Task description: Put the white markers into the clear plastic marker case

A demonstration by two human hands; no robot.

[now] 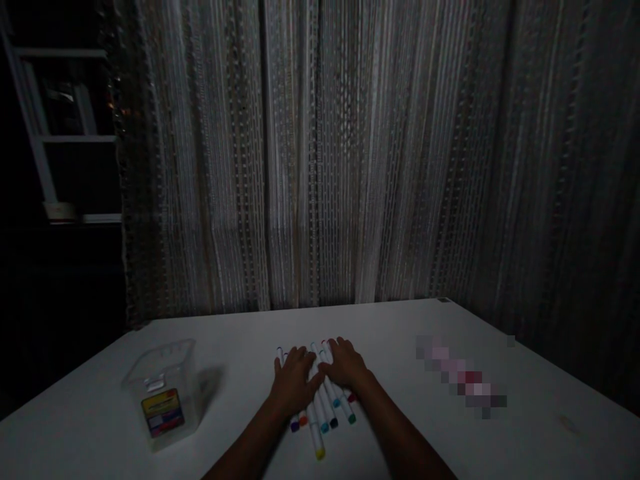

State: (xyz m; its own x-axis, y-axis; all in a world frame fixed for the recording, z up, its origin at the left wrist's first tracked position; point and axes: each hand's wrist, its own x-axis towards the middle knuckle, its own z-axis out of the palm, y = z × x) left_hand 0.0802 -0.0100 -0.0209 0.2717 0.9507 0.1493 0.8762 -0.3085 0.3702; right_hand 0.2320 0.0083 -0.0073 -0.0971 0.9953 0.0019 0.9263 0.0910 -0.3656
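Observation:
Several white markers with coloured ends lie in a loose bunch on the white table. Yellow, purple, orange, blue, black and green ends point toward me. My left hand rests over the left part of the bunch, its fingers apart and pointing away from me. On the right part lies my right hand, fingers also reaching forward over the markers. The two thumbs come close together in the middle. Neither hand is wrapped round a marker. Both hands cover the middle of several markers.
A clear plastic tub with a colourful label stands at the left of the table. Toward the right lies a pixelated pinkish item. A grey patterned curtain hangs behind the table's far edge, and a dark shelf is at far left.

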